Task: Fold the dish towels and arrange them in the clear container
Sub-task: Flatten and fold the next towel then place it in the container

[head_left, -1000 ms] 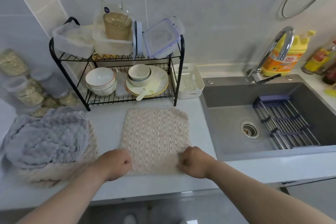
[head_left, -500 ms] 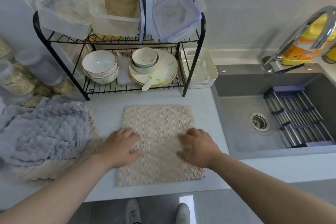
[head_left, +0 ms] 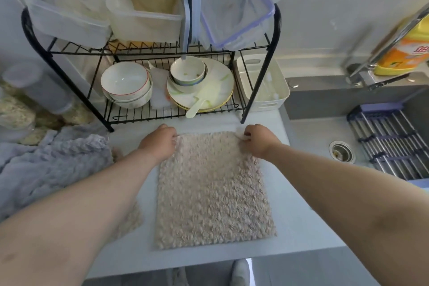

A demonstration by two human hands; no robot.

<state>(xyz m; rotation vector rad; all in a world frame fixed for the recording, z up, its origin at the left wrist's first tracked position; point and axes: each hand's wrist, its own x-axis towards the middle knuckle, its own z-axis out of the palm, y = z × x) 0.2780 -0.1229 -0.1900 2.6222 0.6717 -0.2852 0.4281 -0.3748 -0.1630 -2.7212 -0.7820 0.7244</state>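
1. The beige dish towel [head_left: 213,193] is lying flat on the countertop [head_left: 299,206], before the dish rack [head_left: 257,90].
2. Its far left corner is being pinched by the curled left hand [head_left: 159,141].
3. Its far right corner is seemingly being pinched by the right hand [head_left: 260,140].

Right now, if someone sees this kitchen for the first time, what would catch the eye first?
Likely the beige towel lying flat on the counter, with the left hand and right hand pinching its far corners. Next, the grey towel heap at left and the crowded black dish rack behind.
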